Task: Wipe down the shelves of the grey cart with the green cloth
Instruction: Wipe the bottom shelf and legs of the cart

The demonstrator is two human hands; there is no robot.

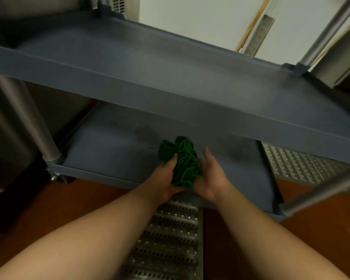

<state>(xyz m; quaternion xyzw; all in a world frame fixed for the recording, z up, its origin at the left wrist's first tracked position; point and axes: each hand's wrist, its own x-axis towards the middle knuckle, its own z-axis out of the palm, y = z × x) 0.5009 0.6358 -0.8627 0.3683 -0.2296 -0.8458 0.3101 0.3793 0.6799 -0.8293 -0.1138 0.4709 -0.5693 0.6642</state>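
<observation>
A crumpled green cloth [182,162] is held bunched between both hands just above the front of the lower shelf [113,146] of the grey plastic cart [170,81]. It is gripped from the side by the left hand [164,176], thumb curled over the folds, and cradled by the right hand [209,174], whose fingers lie fairly straight along it. The cloth is judged soft, light and limp (easily re-bunched), best taken as a wad in one palm. The upper shelf [190,63] overhangs the reach, metal posts [28,122] stand at the corners, and a perforated metal floor grate [170,239] lies underfoot.
</observation>
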